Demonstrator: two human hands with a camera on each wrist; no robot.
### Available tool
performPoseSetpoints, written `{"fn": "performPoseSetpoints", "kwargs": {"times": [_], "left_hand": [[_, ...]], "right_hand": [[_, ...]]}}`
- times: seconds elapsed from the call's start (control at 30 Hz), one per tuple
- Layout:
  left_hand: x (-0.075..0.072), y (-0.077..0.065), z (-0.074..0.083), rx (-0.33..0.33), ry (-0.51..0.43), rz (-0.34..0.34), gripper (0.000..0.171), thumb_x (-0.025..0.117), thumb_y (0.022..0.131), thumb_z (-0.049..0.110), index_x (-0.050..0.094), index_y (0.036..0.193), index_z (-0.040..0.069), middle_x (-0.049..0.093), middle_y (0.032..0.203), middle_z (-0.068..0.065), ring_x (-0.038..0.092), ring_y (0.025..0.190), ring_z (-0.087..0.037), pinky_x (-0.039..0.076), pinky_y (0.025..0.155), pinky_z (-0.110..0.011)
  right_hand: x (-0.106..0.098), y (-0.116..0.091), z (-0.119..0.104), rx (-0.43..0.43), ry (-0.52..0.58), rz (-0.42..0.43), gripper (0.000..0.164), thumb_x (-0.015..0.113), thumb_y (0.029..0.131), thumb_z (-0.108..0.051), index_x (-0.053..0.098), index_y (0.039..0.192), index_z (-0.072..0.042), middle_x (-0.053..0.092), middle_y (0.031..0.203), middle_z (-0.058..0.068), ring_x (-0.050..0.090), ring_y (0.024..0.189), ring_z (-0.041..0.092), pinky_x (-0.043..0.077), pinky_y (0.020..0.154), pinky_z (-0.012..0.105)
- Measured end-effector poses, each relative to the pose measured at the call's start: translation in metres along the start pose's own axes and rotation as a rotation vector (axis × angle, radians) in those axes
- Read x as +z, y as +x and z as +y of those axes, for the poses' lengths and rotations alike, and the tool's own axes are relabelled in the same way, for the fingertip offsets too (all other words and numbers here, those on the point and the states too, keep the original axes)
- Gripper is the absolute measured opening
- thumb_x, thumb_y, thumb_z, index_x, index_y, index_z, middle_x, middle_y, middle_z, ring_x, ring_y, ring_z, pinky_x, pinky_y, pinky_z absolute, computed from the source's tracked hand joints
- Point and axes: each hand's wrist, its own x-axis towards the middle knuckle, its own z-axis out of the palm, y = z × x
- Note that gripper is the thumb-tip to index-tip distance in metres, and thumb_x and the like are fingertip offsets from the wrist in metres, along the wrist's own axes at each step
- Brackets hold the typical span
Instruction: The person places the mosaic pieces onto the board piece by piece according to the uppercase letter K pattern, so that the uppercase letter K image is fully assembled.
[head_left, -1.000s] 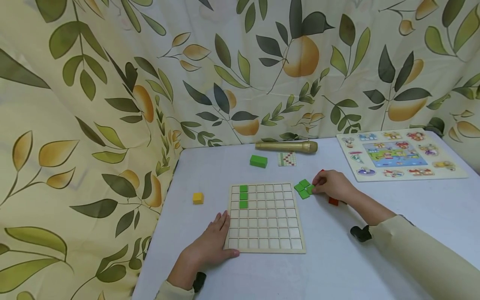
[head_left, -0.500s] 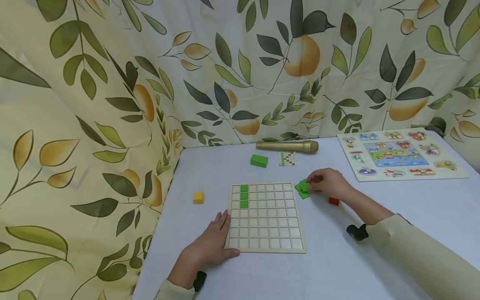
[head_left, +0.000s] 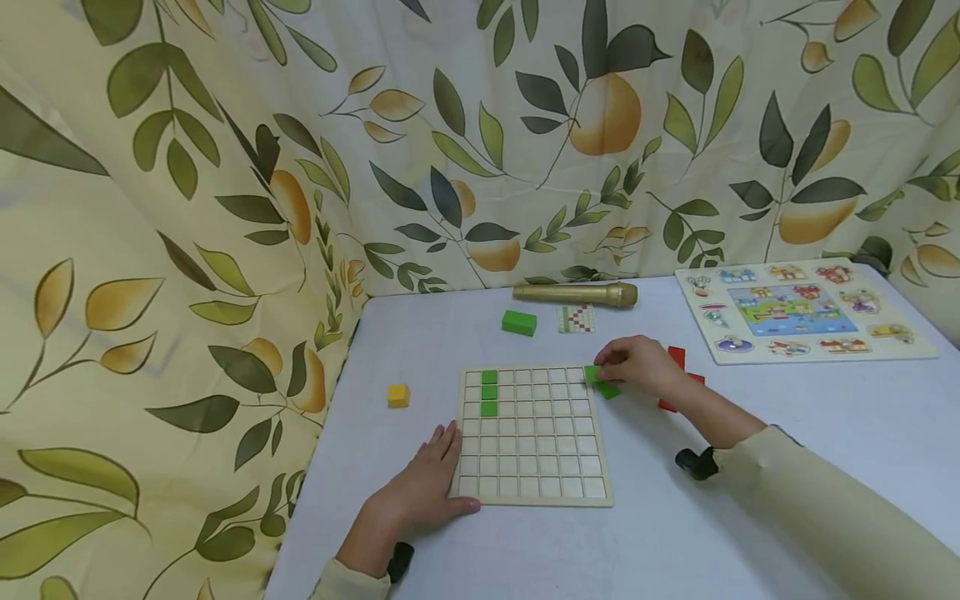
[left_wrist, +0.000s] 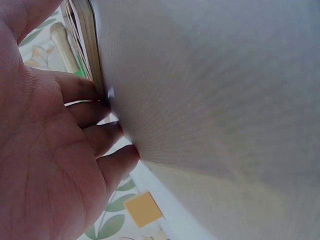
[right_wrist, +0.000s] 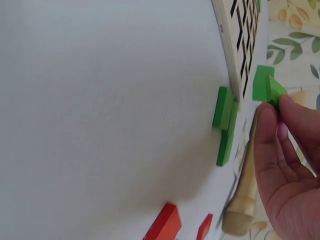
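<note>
Board (head_left: 535, 446) of gridded wood, pinched green tile (right_wrist: 273, 91)

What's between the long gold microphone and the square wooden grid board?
The head view shows a green rectangular block and a small red-and-white patterned card between the microphone and the board.

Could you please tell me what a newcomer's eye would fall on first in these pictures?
Probably the leafy, fruit-printed curtain filling the head view's upper part and left side. Next might come the gridded board on the white table, with three green tiles in its second column from the left. Then the right hand, pinching another green tile near the board's far right corner.
</note>
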Motion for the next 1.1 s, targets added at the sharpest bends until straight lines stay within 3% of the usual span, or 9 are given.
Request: {"fn": "performPoseSetpoints", "kwargs": {"times": [0.43,1.1], "left_hand": [[0.000,0.000,0.000,0.003,0.004,-0.001,0.105,0.069,0.089,0.057,0.016,0.159,-0.001,0.005,0.168,-0.013,0.004,0.154,-0.030,0.018,0.121,-0.048],[0.000,0.000,-0.001,-0.005,0.012,-0.002,0.105,0.069,0.089,0.057,0.016,0.160,0.001,0.005,0.169,-0.011,0.003,0.154,-0.028,0.018,0.122,-0.047]], "right_hand": [[0.017,0.011,-0.015,-0.011,0.012,-0.014,0.013,0.075,0.092,-0.014,0.075,0.101,-0.005,0.070,0.094,0.005,0.060,0.086,0.022,0.052,0.073,0.031],[0.046,0.021,-0.042,-0.070,0.060,-0.053,0.008,0.077,0.089,-0.010,0.075,0.093,-0.003,0.071,0.083,0.002,0.064,0.076,0.017,0.053,0.069,0.030]]}}
